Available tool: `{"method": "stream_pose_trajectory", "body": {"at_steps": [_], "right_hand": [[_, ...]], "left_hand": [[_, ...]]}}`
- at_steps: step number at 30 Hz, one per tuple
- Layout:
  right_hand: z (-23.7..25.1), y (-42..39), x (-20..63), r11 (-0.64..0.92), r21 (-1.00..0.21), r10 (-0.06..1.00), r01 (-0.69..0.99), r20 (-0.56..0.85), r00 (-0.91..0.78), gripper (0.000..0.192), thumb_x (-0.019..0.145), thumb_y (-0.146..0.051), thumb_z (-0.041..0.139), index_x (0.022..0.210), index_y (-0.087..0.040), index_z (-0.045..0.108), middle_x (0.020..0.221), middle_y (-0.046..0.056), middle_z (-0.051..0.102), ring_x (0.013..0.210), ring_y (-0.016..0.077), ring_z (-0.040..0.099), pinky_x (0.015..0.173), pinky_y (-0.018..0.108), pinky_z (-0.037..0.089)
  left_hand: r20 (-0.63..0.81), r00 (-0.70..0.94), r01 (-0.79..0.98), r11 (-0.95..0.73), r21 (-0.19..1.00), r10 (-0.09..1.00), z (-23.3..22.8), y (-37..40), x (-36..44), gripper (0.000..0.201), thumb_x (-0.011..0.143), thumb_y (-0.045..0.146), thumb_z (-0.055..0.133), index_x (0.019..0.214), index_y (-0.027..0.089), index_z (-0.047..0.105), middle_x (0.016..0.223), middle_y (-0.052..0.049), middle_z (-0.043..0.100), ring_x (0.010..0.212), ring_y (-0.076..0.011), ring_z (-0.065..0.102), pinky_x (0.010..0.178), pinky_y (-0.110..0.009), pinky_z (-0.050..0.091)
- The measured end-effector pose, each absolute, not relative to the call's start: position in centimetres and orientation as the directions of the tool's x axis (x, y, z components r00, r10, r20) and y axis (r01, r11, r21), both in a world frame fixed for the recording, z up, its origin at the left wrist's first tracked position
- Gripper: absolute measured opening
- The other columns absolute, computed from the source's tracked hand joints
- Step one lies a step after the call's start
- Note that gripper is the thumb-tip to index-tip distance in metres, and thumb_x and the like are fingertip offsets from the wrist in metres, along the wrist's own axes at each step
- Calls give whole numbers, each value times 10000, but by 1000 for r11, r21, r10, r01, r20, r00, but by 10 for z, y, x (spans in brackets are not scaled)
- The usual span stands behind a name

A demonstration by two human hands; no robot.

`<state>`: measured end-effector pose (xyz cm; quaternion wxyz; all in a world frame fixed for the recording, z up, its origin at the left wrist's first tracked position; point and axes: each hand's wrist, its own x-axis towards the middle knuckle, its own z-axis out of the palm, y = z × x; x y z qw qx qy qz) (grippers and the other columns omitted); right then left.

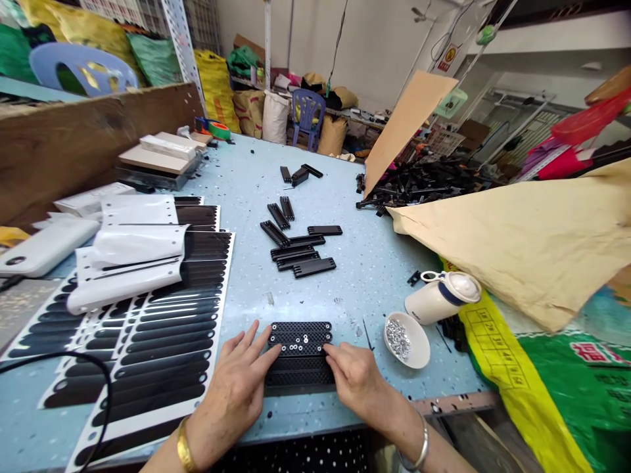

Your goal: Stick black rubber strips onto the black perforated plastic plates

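Several black textured plastic strips [298, 372] lie side by side at the table's near edge. Small silvery rings [305, 339] sit loose on them, and others are seated at the strip ends. My left hand [240, 371] rests with its fingers spread, fingertips touching the strips' left ends. At the right end, my right hand [355, 376] has its thumb and index finger pinched together beside a ring; whatever is between them is hidden. To the right of this hand stands a white bowl [420, 348] holding many small silvery metal pieces [397, 340].
Sheets of black adhesive strips [172, 341] cover the left side, with peeled white backing [138, 249] on top. Loose black bars [314, 267] lie mid-table. A white lidded mug [434, 301] stands beyond the bowl. A black parts pile [428, 180] lies behind tan paper [513, 230].
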<state>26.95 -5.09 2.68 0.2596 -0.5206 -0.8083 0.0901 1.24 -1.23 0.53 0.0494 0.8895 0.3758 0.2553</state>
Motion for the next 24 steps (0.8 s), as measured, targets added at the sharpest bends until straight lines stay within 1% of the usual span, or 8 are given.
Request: {"method": "stream_pose_trajectory", "body": {"at_steps": [2, 5, 9, 13, 16, 18, 21, 24], "right_hand": [[28, -54, 269, 454, -363, 882, 814, 314, -352, 326, 945, -94, 382, 1091, -40, 668, 703, 105, 650, 604, 202, 610, 534, 319, 453], [29, -56, 269, 469, -285, 880, 836, 231, -415, 365, 933, -63, 363, 1192, -52, 620, 719, 96, 630, 611, 203, 582, 533, 328, 437], [32, -57, 269, 508, -197, 861, 839, 113, -495, 442, 891, -20, 368, 1298, -38, 539, 769, 108, 629, 647, 215, 574, 543, 340, 434], [34, -58, 275, 506, -157, 863, 848, 76, -500, 465, 857, 1, 368, 1282, -40, 552, 752, 101, 619, 642, 218, 557, 536, 341, 423], [31, -61, 283, 459, -184, 888, 869, 105, -447, 440, 875, -13, 349, 1236, -59, 596, 717, 89, 611, 620, 209, 546, 538, 336, 418], [28, -63, 287, 429, -224, 903, 875, 141, -406, 414, 913, -46, 332, 1210, -68, 620, 696, 84, 611, 603, 203, 542, 531, 333, 414], [23, -64, 289, 410, -310, 911, 858, 179, -371, 398, 961, -108, 314, 1174, -64, 648, 666, 84, 616, 579, 197, 547, 518, 328, 416], [20, -63, 289, 392, -410, 920, 824, 174, -351, 394, 991, -162, 318, 1183, -76, 652, 663, 80, 628, 583, 189, 570, 527, 315, 437]], "left_hand": [[380, 620, 643, -723, 254, 686, 4, -12, 13, 578, 731, -29, 426, 1232, 196, 607, 1389, -146, 542, 1359, -378, 381, 970, -566, 406], [344, 661, 640, -741, 203, 666, 2, -12, 15, 629, 693, -28, 432, 1257, 194, 602, 1390, -167, 535, 1336, -419, 396, 927, -581, 425], [349, 669, 632, -749, 198, 657, -1, -11, 14, 657, 682, -24, 432, 1281, 196, 586, 1425, -173, 495, 1349, -409, 380, 940, -576, 420], [350, 644, 654, -727, 209, 680, -3, -13, 10, 633, 696, -30, 418, 1260, 196, 600, 1444, -189, 460, 1374, -404, 339, 956, -570, 408], [362, 638, 661, -724, 196, 680, -7, -13, 4, 645, 695, -26, 420, 1265, 220, 596, 1421, -179, 486, 1361, -400, 365, 941, -554, 423], [364, 639, 663, -726, 185, 677, -10, -13, -1, 647, 699, -17, 424, 1271, 232, 594, 1408, -178, 501, 1344, -407, 390, 921, -545, 435], [356, 639, 673, -720, 169, 682, -16, -13, -8, 643, 708, -1, 422, 1280, 239, 590, 1397, -178, 517, 1319, -414, 424, 902, -538, 446], [358, 640, 676, -720, 158, 680, -18, -14, -11, 644, 718, 14, 416, 1297, 246, 576, 1384, -156, 542, 1302, -390, 458, 903, -510, 460]]}}
